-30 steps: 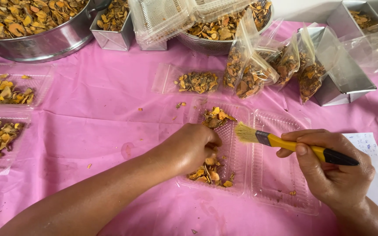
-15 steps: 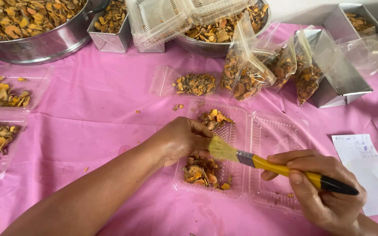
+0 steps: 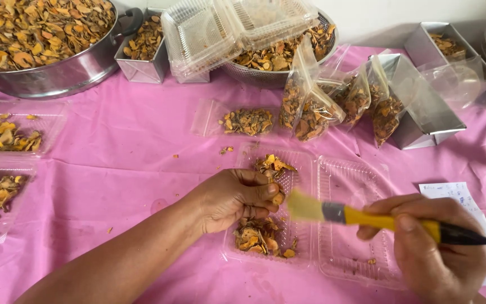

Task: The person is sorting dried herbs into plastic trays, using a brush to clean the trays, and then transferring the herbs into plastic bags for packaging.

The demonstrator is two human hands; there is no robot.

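Note:
My left hand is curled inside an open clear plastic clamshell box and pinches a dried orange slice between thumb and fingers. More dried orange-brown slices lie in the near end of the box, and a small pile lies at its far end. My right hand grips a yellow-handled brush with pale bristles. The bristles are blurred and point left, just beside my left fingertips. The box's lid half lies flat under the brush.
A large metal pot full of dried slices stands at the back left. Behind are a metal colander, stacked clear boxes, small metal tins, and filled plastic bags. Filled trays lie left. A white paper lies right.
The brush has swung down and left from above the lid half to the box's middle, close to my left fingers. My left hand stayed in the box and closed on a slice.

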